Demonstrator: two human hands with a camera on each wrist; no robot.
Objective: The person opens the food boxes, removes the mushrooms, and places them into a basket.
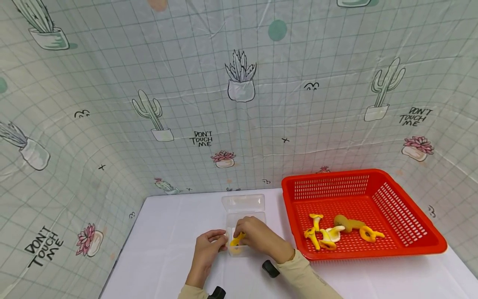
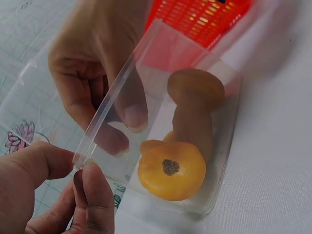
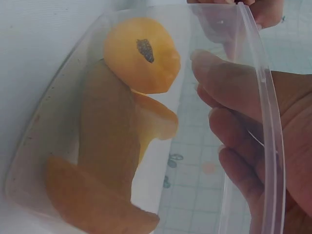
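Observation:
A clear plastic box (image 1: 244, 252) with its hinged lid (image 1: 243, 203) raised stands on the table. My left hand (image 1: 207, 250) pinches the box's rim at its left side, thumb on one face and fingers on the other. My right hand (image 1: 257, 236) reaches into the box from the right, its thumb and fingers apart with nothing between them in the wrist views. Inside the box, a brown mushroom (image 2: 192, 122) lies by the wall beside a yellow mushroom (image 2: 171, 170) with a dark spot. Another yellow mushroom (image 3: 153, 119) lies partly behind these two.
A red perforated basket (image 1: 377, 256) stands to the right, holding several yellow mushrooms (image 1: 316, 222) and a brown mushroom (image 1: 349, 223). A white cloth (image 1: 157, 236) covers the table. A patterned curtain (image 1: 186, 104) hangs behind and at both sides.

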